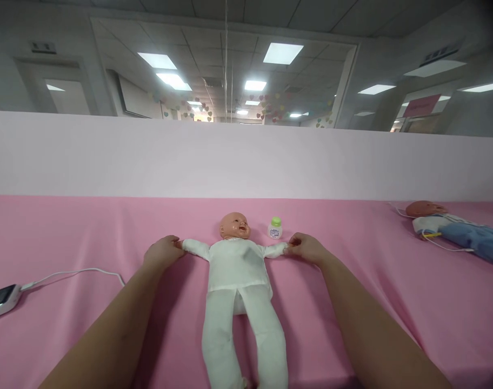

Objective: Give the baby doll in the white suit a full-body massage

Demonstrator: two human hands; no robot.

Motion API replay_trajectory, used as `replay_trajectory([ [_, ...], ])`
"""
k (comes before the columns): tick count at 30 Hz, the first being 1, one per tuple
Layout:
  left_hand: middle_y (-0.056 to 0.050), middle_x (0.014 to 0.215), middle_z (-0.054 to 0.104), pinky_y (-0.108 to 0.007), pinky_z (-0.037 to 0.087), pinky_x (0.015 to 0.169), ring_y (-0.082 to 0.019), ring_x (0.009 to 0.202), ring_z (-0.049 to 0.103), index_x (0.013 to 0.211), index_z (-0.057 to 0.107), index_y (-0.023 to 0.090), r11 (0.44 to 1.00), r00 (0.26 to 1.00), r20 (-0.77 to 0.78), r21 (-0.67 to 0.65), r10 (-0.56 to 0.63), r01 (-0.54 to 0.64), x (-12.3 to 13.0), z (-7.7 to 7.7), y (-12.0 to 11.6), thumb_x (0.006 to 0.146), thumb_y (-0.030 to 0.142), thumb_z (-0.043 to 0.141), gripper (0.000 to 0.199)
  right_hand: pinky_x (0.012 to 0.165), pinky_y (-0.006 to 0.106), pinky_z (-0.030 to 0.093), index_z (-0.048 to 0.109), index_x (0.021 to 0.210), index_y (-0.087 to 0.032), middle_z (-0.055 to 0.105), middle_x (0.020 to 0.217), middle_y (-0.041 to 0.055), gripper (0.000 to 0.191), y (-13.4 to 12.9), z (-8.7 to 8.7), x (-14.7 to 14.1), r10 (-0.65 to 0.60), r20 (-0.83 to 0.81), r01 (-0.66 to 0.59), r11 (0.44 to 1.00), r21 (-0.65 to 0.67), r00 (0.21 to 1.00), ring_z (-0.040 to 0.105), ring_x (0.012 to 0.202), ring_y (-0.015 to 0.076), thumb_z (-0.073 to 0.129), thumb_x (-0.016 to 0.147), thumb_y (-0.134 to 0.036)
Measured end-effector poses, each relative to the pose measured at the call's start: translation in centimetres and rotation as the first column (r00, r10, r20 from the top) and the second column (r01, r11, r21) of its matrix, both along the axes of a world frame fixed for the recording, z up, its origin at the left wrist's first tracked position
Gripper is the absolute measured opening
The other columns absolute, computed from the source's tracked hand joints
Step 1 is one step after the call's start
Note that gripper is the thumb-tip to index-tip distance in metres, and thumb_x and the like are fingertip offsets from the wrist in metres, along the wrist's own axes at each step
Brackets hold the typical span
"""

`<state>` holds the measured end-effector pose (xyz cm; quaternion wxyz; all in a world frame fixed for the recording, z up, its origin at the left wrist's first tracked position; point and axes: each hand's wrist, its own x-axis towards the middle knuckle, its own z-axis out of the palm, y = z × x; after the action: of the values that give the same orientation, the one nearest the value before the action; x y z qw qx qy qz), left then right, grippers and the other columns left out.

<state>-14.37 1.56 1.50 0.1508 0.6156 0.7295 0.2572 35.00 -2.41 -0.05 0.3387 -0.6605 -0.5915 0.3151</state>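
Note:
A baby doll (238,265) in white cloth lies on its back on the pink sheet, head toward the white partition, legs toward me. Both its arms are stretched out sideways. My left hand (163,252) is closed on the doll's hand at the left, fingers pinched around it. At the right, my right hand (307,247) pinches the end of the doll's other sleeve between thumb and fingers. A small white bottle (274,229) with a green cap stands beside the doll's head, just beyond my right hand.
On the left lies a white handheld device (3,300) with a dark screen and a white cable (74,273). A second doll (461,229) in blue and white, with thin tubing, lies at the far right. A white partition (246,162) runs along the back of the pink sheet (60,232).

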Motion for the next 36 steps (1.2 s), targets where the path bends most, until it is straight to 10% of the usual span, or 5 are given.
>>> replay_trajectory([
  [6, -0.011, 0.128, 0.073, -0.038, 0.054, 0.09, -0.034, 0.116, 0.069, 0.134, 0.066, 0.023, 0.987, 0.943, 0.329, 0.162, -0.052, -0.002, 0.9, 0.2, -0.3, 0.065, 0.028, 0.08, 0.071, 0.085, 0.034, 0.06, 0.065, 0.107, -0.021, 0.075, 0.103, 0.0084, 0.044, 0.4, -0.7, -0.1, -0.041, -0.615, 0.031, 0.999, -0.028, 0.787, 0.071, 0.094, 0.023, 0.091, 0.072, -0.028],
  [16, -0.014, 0.119, 0.073, -0.029, 0.064, 0.081, -0.021, 0.092, 0.077, 0.136, 0.062, 0.016, 0.989, 0.538, 0.842, 0.096, -0.022, -0.11, 1.2, -2.0, 1.8, 0.07, 0.016, 0.082, 0.068, 0.083, 0.034, 0.065, 0.068, 0.104, -0.021, 0.071, 0.101, 0.0087, 0.017, 1.4, -1.1, -0.6, -0.003, -0.749, 0.025, 1.0, 0.018, 0.662, 0.07, 0.095, 0.0216, 0.075, 0.089, -0.024],
  [24, -0.007, 0.08, 0.073, -0.024, 0.042, 0.046, -0.018, 0.061, 0.065, 0.095, 0.073, 0.017, 0.991, 0.665, 0.745, 0.045, 0.05, -0.124, 1.0, -1.8, 1.9, 0.075, 0.041, 0.076, 0.031, 0.054, 0.025, 0.052, 0.071, 0.1, -0.02, 0.063, 0.08, 0.005, 0.02, 1.2, -0.8, -0.4, -0.007, -0.741, -0.003, 1.0, -0.013, 0.672, 0.056, 0.068, 0.0162, 0.077, 0.084, -0.031],
  [36, 0.0, 0.059, 0.056, -0.024, 0.031, 0.041, -0.014, 0.046, 0.045, 0.079, 0.062, 0.021, 0.979, 0.61, 0.782, -0.004, 0.131, -0.206, 1.4, -1.1, 2.0, 0.067, 0.03, 0.069, 0.016, 0.044, 0.021, 0.031, 0.071, 0.096, -0.018, 0.063, 0.077, 0.0016, 0.026, 1.2, -0.9, -1.3, -0.04, -0.661, 0.0, 0.998, -0.06, 0.749, 0.042, 0.054, 0.0096, 0.073, 0.084, -0.041],
])
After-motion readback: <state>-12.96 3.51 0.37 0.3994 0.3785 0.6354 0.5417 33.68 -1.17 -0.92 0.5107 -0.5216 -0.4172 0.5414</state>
